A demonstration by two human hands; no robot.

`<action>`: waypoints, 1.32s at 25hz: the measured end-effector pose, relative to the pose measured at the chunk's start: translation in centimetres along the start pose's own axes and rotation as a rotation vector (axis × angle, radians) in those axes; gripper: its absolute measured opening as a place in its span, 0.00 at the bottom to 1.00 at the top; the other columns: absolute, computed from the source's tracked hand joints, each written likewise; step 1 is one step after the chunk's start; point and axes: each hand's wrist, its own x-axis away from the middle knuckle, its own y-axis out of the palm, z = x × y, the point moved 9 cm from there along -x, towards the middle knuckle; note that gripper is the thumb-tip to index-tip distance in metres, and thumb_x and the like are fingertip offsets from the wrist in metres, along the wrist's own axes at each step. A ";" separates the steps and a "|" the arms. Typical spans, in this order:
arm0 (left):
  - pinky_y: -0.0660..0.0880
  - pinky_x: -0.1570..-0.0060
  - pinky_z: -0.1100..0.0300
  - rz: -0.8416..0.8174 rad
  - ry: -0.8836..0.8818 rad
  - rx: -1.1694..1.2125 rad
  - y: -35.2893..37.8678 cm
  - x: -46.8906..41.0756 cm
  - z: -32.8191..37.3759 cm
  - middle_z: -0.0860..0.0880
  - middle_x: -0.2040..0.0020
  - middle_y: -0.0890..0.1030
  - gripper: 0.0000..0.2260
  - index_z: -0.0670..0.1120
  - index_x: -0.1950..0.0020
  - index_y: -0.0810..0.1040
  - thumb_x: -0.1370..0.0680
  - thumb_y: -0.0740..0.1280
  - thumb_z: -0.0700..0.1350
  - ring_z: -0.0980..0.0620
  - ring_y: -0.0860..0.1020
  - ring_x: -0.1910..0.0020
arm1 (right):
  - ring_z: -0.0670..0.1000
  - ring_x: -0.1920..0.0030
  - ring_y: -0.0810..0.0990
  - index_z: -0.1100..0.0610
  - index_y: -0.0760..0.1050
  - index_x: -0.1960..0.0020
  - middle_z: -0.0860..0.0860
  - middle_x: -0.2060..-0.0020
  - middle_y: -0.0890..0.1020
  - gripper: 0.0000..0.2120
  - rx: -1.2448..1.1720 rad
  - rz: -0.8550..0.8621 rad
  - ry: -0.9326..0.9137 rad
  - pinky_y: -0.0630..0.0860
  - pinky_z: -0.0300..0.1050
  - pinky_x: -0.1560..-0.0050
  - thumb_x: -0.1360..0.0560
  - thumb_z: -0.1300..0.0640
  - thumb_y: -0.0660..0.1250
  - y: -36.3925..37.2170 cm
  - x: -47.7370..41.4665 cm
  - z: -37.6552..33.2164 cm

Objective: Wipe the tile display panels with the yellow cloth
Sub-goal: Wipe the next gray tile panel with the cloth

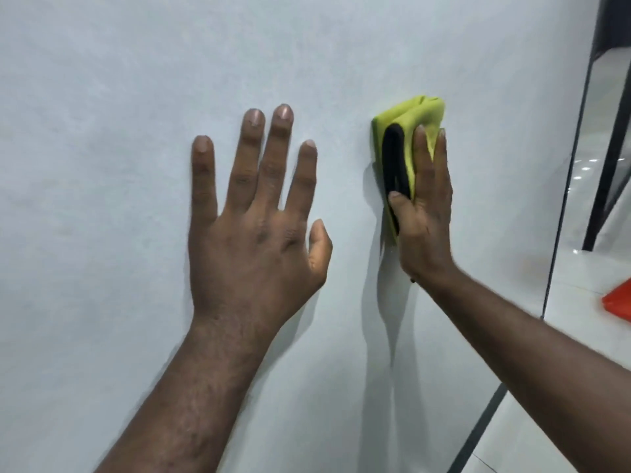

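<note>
A pale grey tile display panel (119,80) fills most of the view. My left hand (256,227) lies flat against it with the fingers spread and straight. To its right my right hand (423,213) holds a folded yellow cloth (415,112) with a black inner layer against the panel, thumb on the black part and fingers over the yellow fold. Part of the cloth is hidden behind my right hand.
The panel's dark right edge (563,199) runs down the right side. Beyond it is a glossy white tiled floor (587,268), a black frame leg (611,148) and an orange-red object (619,300) at the right border.
</note>
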 end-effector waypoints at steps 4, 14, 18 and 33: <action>0.34 0.19 0.31 0.021 0.004 0.040 0.0 0.4 0.2 0.38 0.11 0.43 0.34 0.42 0.12 0.53 0.15 0.57 0.52 0.37 0.42 0.12 | 0.45 0.15 0.43 0.43 0.50 0.13 0.45 0.14 0.46 0.29 -0.139 0.093 0.405 0.47 0.56 0.15 0.12 0.46 0.53 -0.5 -1.7 1.9; 0.38 0.20 0.28 0.039 0.006 0.046 0.4 0.5 0.3 0.35 0.12 0.42 0.33 0.40 0.12 0.52 0.15 0.55 0.51 0.35 0.43 0.13 | 0.50 0.14 0.50 0.48 0.54 0.14 0.46 0.14 0.50 0.27 0.103 0.069 -0.081 0.53 0.57 0.16 0.11 0.48 0.53 1.8 -0.4 -5.0; 0.35 0.20 0.29 0.015 -0.013 0.059 0.5 0.6 0.0 0.36 0.12 0.42 0.34 0.41 0.12 0.50 0.15 0.56 0.51 0.35 0.42 0.13 | 0.47 0.15 0.54 0.43 0.55 0.14 0.47 0.14 0.53 0.26 0.070 0.271 0.229 0.56 0.58 0.18 0.12 0.45 0.50 -0.3 -2.9 -1.2; 0.44 0.23 0.20 -0.093 -0.188 -0.122 3.6 1.7 4.4 0.36 0.12 0.49 0.39 0.41 0.11 0.49 0.15 0.57 0.60 0.27 0.47 0.15 | 0.55 0.14 0.52 0.42 0.55 0.15 0.50 0.14 0.49 0.27 0.144 -0.112 -0.238 0.53 0.59 0.17 0.12 0.44 0.57 -0.1 1.3 1.5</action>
